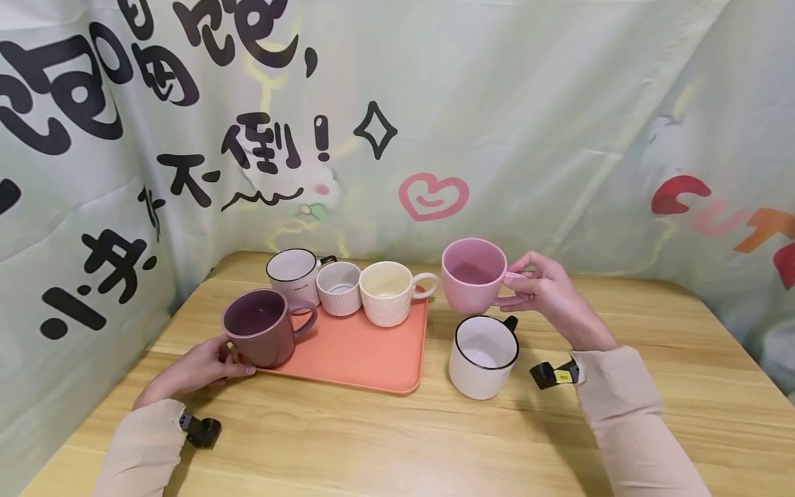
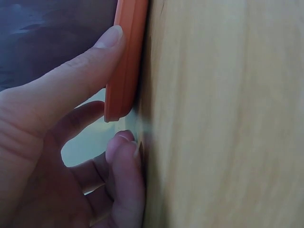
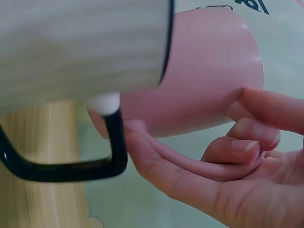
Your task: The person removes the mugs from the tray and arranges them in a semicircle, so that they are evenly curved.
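My right hand (image 1: 543,293) grips the handle of a pink mug (image 1: 472,279), fingers curled round it in the right wrist view. The mug is held up off the table, just behind a white mug with a black rim (image 1: 481,369). At the left, my left hand (image 1: 195,369) pinches the near left corner of an orange tray (image 1: 366,359), thumb on the rim (image 2: 124,61). Right beside that hand, a purple mug (image 1: 261,338) stands on the tray. Along the tray's back are a black-rimmed white mug (image 1: 292,273), a small ribbed white cup (image 1: 339,293) and a cream mug (image 1: 386,297).
All this is on a wooden table (image 1: 298,442). A printed curtain (image 1: 528,138) hangs behind the table and along its left side. The standing white mug's black handle (image 3: 71,171) is close to my right hand.
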A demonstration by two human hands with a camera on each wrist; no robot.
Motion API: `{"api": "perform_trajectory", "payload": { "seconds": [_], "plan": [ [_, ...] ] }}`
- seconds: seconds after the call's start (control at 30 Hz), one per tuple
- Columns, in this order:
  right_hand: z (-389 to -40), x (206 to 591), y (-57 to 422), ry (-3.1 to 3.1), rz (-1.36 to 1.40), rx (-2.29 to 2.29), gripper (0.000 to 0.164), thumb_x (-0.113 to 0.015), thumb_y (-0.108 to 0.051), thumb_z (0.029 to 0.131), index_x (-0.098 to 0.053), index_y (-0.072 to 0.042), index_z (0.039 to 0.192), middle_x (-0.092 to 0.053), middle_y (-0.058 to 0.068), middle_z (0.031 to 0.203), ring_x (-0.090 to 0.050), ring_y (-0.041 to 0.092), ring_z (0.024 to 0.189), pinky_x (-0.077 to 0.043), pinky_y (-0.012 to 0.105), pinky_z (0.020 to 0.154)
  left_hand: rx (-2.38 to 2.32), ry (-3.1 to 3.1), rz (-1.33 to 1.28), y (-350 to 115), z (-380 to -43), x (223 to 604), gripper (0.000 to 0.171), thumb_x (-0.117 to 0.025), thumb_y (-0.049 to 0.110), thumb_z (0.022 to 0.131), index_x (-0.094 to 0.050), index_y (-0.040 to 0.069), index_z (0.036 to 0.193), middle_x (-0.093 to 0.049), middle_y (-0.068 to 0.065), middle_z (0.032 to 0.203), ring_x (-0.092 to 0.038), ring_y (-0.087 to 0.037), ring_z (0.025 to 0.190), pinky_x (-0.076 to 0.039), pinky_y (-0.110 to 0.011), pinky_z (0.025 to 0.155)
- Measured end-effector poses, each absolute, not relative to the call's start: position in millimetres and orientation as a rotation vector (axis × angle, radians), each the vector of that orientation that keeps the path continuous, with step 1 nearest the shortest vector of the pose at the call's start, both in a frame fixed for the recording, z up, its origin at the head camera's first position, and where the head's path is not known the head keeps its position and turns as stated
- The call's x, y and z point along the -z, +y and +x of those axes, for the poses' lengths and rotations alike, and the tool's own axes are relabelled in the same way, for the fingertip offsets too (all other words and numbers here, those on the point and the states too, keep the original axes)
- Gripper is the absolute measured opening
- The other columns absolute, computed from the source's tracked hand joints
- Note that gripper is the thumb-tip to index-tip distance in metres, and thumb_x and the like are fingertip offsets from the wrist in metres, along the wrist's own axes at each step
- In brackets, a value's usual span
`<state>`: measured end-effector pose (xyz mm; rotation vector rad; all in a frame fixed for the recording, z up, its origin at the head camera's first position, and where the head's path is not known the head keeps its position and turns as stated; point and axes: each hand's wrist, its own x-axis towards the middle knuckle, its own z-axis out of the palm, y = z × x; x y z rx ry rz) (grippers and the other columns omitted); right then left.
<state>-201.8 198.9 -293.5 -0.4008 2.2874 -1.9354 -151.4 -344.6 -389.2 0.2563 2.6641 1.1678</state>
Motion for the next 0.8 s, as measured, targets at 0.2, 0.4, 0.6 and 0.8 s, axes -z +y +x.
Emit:
{"api": "perform_trajectory", "payload": {
  "seconds": [0.2, 0.4, 0.6, 0.8],
  "plan": [
    [-205.8, 300.1, 209.1, 2.292, -0.385, 1.928, 0.01, -0.052, -0.001, 0.103, -0.043, 0.004, 0.102, -0.037, 0.004, 0.067, -0.074, 0.032, 0.088, -0.058, 0.044, 0.081, -1.176, 2.655, 0.247, -343.1, -150.7, 387.6, 0.053, -0.081, 0.018, 0.088, -0.049, -0.008, 0.122, -0.047, -0.005, 0.075, -0.05, -0.019, 0.061, -0.044, -0.028, 0.054],
    [-211.0, 310.1, 217.2, 2.272, -0.384, 1.912, 0.009, -0.052, -0.001, 0.103, -0.044, 0.005, 0.104, -0.039, 0.005, 0.068, -0.068, 0.026, 0.076, -0.056, 0.047, 0.086, -1.183, 2.652, 0.234, -342.0, -149.0, 385.8, 0.053, -0.082, 0.019, 0.087, -0.05, -0.008, 0.12, -0.047, -0.005, 0.074, -0.05, -0.018, 0.06, -0.044, -0.028, 0.054],
    [-217.4, 323.4, 225.4, 2.244, -0.352, 1.901, 0.007, -0.051, 0.003, 0.101, -0.045, 0.005, 0.103, -0.044, 0.004, 0.072, -0.051, 0.017, 0.064, -0.058, 0.044, 0.083, -1.195, 2.657, 0.258, -341.8, -148.9, 386.2, 0.052, -0.082, 0.017, 0.088, -0.05, -0.007, 0.12, -0.047, -0.005, 0.075, -0.049, -0.018, 0.061, -0.044, -0.027, 0.055],
    [-225.8, 340.1, 236.0, 2.163, -0.351, 1.906, 0.01, -0.049, 0.006, 0.1, -0.046, -0.003, 0.096, -0.042, 0.004, 0.074, -0.045, 0.017, 0.064, -0.058, 0.041, 0.078, -1.193, 2.659, 0.264, -342.3, -149.8, 387.0, 0.052, -0.081, 0.016, 0.088, -0.05, -0.007, 0.121, -0.047, -0.005, 0.076, -0.05, -0.019, 0.062, -0.044, -0.028, 0.055]
  ]
}}
